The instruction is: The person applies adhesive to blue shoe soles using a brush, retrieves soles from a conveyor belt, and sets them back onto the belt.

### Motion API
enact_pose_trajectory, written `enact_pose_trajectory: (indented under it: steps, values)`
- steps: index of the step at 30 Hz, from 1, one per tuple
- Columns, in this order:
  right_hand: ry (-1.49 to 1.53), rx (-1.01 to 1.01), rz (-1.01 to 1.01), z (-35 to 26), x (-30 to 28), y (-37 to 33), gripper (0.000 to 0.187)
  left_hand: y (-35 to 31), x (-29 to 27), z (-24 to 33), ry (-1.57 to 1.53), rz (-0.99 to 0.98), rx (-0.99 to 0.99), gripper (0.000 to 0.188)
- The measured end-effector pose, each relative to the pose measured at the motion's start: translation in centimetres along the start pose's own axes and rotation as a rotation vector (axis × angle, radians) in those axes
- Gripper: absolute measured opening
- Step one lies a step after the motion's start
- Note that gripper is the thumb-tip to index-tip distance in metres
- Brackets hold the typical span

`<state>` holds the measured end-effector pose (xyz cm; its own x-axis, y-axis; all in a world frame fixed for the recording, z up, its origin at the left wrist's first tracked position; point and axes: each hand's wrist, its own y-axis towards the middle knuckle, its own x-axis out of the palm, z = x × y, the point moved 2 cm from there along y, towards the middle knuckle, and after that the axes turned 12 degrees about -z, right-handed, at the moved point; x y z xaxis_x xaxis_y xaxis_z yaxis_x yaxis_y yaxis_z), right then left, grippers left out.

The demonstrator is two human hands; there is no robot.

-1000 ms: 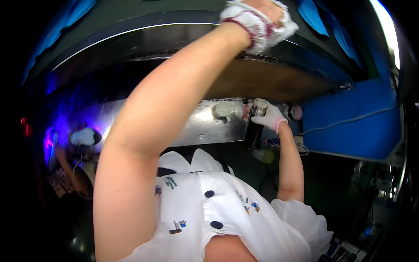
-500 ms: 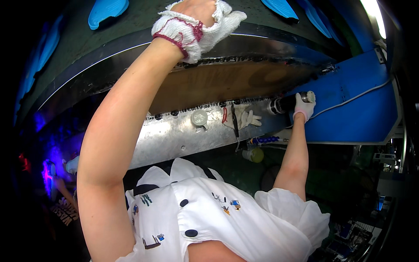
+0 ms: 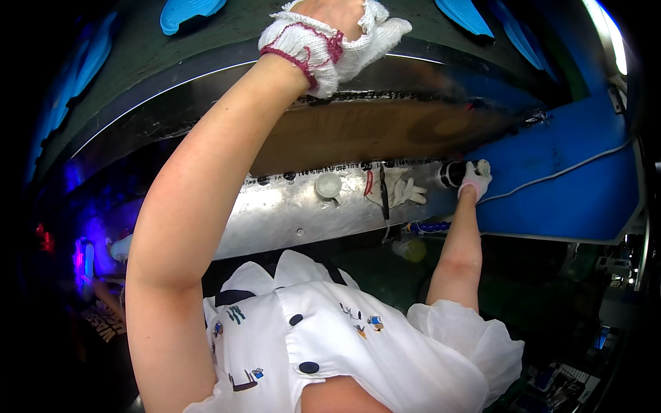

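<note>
My left hand [image 3: 337, 34], in a white knitted glove with a maroon edge, reaches over the dark conveyor-like surface at the top. Its thumb sticks out to the right, but the other fingers are cut off by the picture's edge. At the right end of the metal ledge, my right hand [image 3: 475, 182], also in a white glove, is closed around a black bottle-like cylinder [image 3: 454, 173] with a pale round end. Left of that hand, a spare white glove [image 3: 410, 191] lies on the ledge beside a black slim tool [image 3: 384, 193] and a small red-handled item [image 3: 368, 182].
A pale cup [image 3: 328, 186] stands on the metal ledge [image 3: 275, 224]. Several blue curved pieces [image 3: 189, 14] lie on the dark surface [image 3: 268, 17]. A white cable [image 3: 551, 177] crosses the blue panel [image 3: 585, 148] at right. Below the ledge hangs a blue coiled hose [image 3: 430, 226].
My right hand and the black cylinder have shifted toward the ledge, and the cylinder now looks shorter. The whole view has slid slightly; my left hand holds much the same pose.
</note>
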<state>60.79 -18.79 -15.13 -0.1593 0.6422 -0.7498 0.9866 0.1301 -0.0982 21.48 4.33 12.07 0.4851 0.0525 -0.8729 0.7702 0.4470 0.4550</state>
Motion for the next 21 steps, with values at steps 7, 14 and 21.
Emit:
enact_pose_trajectory:
  steps: [7, 14, 21]
  values:
    - [0.336, -0.584, 0.049, -1.7, -1.1, -8.8, 0.054, 0.3, -0.1, -0.3, 0.001, -0.091, -0.03, 0.051]
    - [-0.296, -0.557, -0.961, 2.2, 8.7, -25.7, 0.045, 0.6, -0.5, 0.0, -0.017, -0.208, -0.136, 0.054]
    - [-0.369, -0.517, -0.968, 2.9, 13.9, -28.3, 0.04, 0.8, -0.1, -0.1, 0.098, -0.184, -0.061, 0.054]
